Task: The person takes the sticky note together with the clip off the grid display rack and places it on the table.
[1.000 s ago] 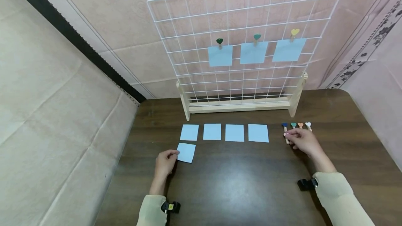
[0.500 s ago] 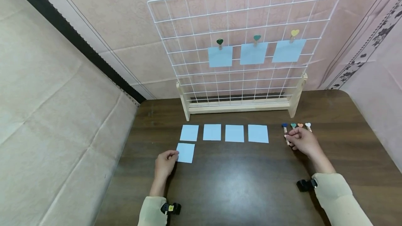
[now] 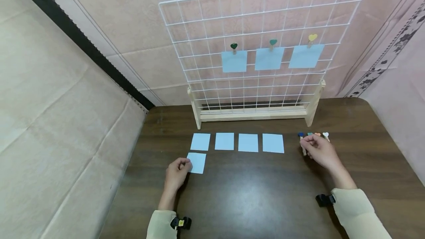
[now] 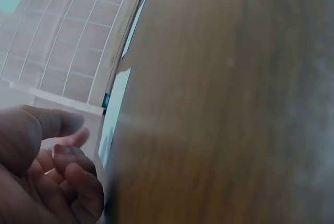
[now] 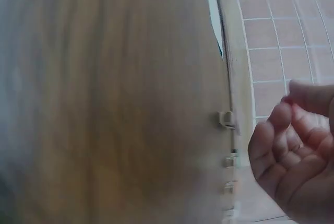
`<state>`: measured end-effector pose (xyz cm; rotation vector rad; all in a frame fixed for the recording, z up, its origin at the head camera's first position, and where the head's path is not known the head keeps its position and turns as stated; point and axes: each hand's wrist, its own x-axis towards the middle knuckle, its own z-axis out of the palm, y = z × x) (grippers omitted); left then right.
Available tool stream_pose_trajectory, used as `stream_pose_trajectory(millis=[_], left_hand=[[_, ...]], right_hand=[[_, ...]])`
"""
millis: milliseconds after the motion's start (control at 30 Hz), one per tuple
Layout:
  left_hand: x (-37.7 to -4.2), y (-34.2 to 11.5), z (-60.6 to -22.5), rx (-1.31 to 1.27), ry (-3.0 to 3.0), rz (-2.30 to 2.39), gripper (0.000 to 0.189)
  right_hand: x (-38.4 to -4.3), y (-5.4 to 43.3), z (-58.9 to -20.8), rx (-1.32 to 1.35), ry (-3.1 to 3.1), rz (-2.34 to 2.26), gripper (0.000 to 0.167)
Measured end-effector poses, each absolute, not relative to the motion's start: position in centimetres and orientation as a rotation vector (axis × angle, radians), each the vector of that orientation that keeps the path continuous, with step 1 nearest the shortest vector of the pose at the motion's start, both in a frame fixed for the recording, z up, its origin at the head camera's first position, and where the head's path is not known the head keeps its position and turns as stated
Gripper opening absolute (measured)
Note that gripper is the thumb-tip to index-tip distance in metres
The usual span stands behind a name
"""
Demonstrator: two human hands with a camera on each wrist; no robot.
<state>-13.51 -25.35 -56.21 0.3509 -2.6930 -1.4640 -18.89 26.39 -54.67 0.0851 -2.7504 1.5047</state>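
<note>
My left hand (image 3: 177, 172) is at the left edge of a light blue square paper note (image 3: 198, 163) lying on the table. The fingertips overlap the note in the head view. In the left wrist view the thumb and loosely bent fingers (image 4: 75, 156) have nothing between them. My right hand (image 3: 321, 152) hovers over small wooden heart clips at the right. One clip (image 3: 303, 151) lies just under its fingertips, in front of a blue-heart clip (image 3: 300, 134). The right wrist view shows the thumb and index tips close together, apart from the nearest clip (image 5: 227, 119).
A row of several blue notes (image 3: 224, 141) lies behind the left note. A white wire grid (image 3: 259, 80) in a wooden stand (image 3: 252, 115) carries three clipped notes (image 3: 234, 62). Other clips, including a white-heart one (image 3: 325, 135), lie behind the right hand.
The lower left note has straightened to line up with the row. My left fingertips have shifted slightly right over it. My right fingertips have come away from the clip, which lies on the table.
</note>
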Motion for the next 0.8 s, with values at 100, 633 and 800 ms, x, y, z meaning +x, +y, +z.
stream_pose_trajectory(millis=[100,633,800], left_hand=[[-13.6,-24.6,-55.7,0.324,-2.659,-1.447,0.012],[-17.4,-20.2,-51.8,0.084,-2.374,-1.720,0.016],[-18.4,-18.8,-51.4,0.035,-2.334,-1.767,0.020]], right_hand=[[-18.8,25.7,-53.7,0.186,-2.694,1.479,0.024],[-21.0,20.6,-47.7,0.352,-2.620,1.425,0.022],[-21.8,19.4,-46.9,0.435,-2.604,1.412,0.017]])
